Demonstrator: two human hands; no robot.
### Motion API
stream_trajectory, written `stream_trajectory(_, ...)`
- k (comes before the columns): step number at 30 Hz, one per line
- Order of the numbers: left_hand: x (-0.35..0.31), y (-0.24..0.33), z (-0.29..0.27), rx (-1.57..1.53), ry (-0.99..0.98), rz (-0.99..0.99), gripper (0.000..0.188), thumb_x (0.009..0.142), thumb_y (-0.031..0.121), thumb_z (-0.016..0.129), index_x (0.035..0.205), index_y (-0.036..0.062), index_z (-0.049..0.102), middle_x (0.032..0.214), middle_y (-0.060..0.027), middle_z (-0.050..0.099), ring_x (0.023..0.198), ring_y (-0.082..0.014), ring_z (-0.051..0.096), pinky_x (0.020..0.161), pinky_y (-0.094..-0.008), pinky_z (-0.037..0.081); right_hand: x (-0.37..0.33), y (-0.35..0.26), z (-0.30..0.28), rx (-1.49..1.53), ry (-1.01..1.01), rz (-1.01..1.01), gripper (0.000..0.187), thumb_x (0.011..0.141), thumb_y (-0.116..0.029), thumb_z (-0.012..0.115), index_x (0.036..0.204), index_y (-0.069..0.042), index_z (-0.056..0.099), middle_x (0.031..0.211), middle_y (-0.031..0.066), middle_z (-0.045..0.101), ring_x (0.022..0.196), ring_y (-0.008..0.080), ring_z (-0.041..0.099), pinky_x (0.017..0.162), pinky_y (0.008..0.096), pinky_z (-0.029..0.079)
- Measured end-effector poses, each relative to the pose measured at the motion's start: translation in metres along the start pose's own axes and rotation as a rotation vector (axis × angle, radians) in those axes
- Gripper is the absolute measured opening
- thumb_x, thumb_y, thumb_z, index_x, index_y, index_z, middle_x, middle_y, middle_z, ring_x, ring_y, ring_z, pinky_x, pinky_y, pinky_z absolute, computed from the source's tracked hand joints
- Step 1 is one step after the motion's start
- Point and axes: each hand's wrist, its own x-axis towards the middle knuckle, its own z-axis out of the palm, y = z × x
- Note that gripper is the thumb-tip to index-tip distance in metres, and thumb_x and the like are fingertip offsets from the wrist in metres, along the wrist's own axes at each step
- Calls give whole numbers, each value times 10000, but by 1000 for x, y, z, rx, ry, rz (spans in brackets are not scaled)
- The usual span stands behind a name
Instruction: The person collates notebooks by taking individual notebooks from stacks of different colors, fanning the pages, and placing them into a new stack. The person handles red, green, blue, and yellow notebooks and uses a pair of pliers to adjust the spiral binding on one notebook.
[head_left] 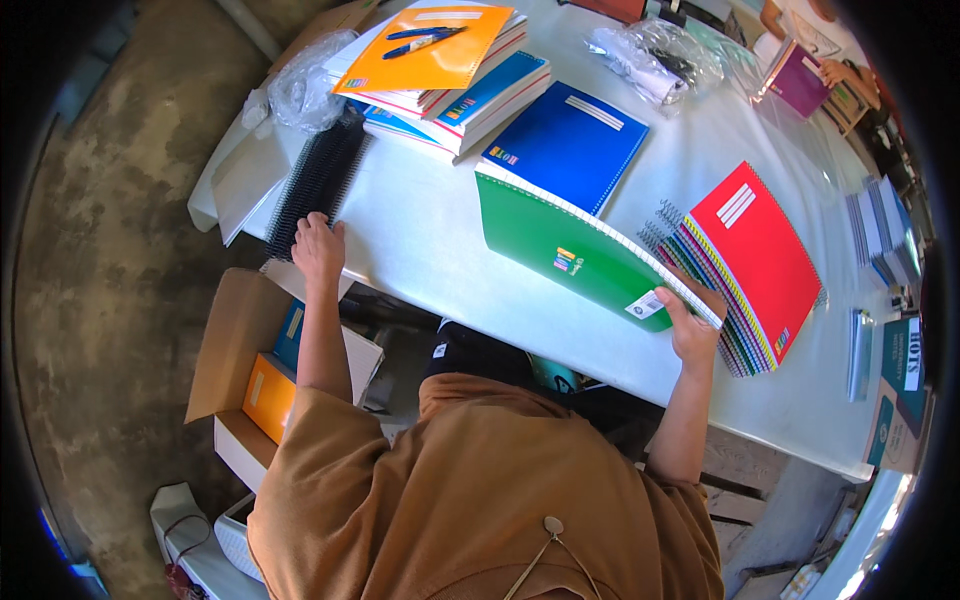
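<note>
My right hand (687,325) grips a green notebook (570,255) by its right end, tilted up above the table. A row of punched holes runs along its page edge, and no coil shows in it. Behind it, a blue notebook (570,140) lies flat on the table. At the left table edge, my left hand (318,247) has its fingers curled over the near end of a bundle of black spiral binding coils (318,175). Whether one coil is lifted off the bundle is hidden by the fingers. A pile of coil-bound notebooks, a red one (750,260) on top, lies right of my right hand.
A notebook stack with an orange cover (430,50) and pens on top stands at the back left. Clear plastic bags (310,85) lie nearby. An open cardboard box (240,350) with notebooks is below my left arm. Across the table, another person holds a purple notebook (798,80).
</note>
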Motion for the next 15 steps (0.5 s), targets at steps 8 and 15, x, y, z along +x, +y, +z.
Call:
stream_trajectory(8,37,-21,7,1,11,-129,349,812,385,590,1050,130,606,1052,-79,554,986,-291,520,792,-433,415,-3,-8,1,10,9,29,235,797,-93,657,985,47,649,899,134,678,753,145,627,708,249,482)
stream_trajectory(15,34,2,-24,112,440,-6,258,847,405,536,948,216,679,930,-73,601,884,-281,559,781,-452,412,-6,0,0,25,84,56,251,791,-89,669,1003,44,645,888,127,677,756,136,623,709,241,477)
